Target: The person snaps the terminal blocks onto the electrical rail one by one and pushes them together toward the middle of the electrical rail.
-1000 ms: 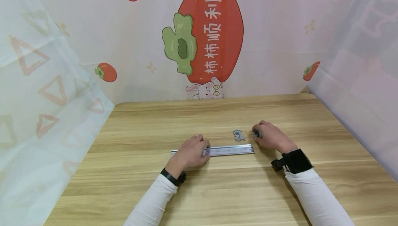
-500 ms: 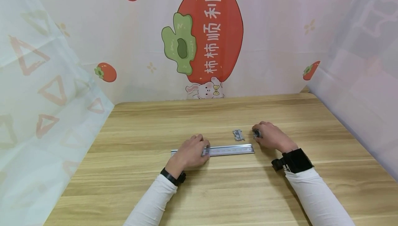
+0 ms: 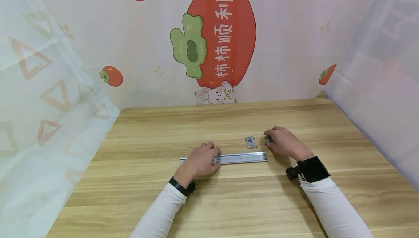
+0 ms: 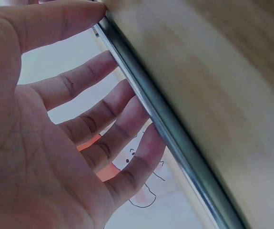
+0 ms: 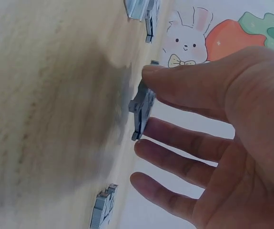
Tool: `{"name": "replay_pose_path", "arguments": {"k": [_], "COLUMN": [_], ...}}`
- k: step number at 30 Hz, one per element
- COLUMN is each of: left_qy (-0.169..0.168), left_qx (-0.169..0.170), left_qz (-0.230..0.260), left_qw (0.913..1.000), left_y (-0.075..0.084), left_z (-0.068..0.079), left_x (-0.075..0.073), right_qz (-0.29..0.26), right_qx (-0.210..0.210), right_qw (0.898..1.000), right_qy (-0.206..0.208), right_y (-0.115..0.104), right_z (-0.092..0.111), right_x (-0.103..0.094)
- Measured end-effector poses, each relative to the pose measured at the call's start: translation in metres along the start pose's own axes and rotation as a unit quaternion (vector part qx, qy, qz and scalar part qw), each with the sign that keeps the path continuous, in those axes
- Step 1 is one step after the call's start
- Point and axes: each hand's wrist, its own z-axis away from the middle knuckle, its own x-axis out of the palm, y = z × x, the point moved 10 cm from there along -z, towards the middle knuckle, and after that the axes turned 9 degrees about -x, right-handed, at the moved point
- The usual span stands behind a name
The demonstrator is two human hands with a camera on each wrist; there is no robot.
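Note:
A silver slotted DIN rail lies on the wooden table. My left hand grips it toward its left part, thumb at the near edge and fingertips along the far edge; in the left wrist view the rail runs between thumb and fingers. To the right of the rail's end, my right hand pinches a small grey terminal block between thumb and fingers, tilted just off the table. Another grey terminal block lies flat behind the rail's right end.
One more terminal block lies on the table at the bottom of the right wrist view; in the head view the right hand seems to hide it. The wooden tabletop meets a printed cloth at the back and sides.
My right hand has raised the terminal block slightly and shifted it a little left, turning it. The left hand and the rail have stayed in place.

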Motion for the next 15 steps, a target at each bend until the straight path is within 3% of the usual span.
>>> {"name": "replay_pose_path", "arguments": {"k": [15], "left_qy": [0.000], "left_qx": [0.002], "left_qz": [0.000], "left_qw": [1.0000], "left_y": [0.000], "left_z": [0.000], "left_x": [0.000], "right_qz": [-0.052], "right_qx": [-0.024], "right_qw": [0.998], "right_qy": [0.034], "right_y": [-0.013], "right_z": [-0.003], "right_x": [-0.007]}}
